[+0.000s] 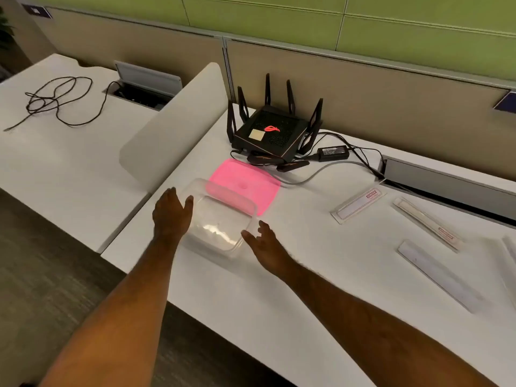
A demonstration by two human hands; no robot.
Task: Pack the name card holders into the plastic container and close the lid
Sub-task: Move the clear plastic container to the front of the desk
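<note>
A clear plastic container (220, 219) stands on the white desk with nothing visible inside it. Its pink lid (251, 182) lies flat just behind it, partly seen through the container's far wall. My left hand (171, 213) is at the container's left side, fingers apart, thumb by the rim. My right hand (262, 241) is at its near right corner, fingers spread; I cannot tell if it touches. Several clear name card holders lie to the right: one with a red label (358, 203), a long narrow one (427, 222), a plain one (438, 275), and one at the frame's right edge (511, 252).
A black router (275, 132) with upright antennas, its power brick (333, 152) and cables sit behind the lid. A curved white divider (173, 129) rises to the left. An open cable tray (446, 177) runs at the back right. The desk's near edge runs under my forearms.
</note>
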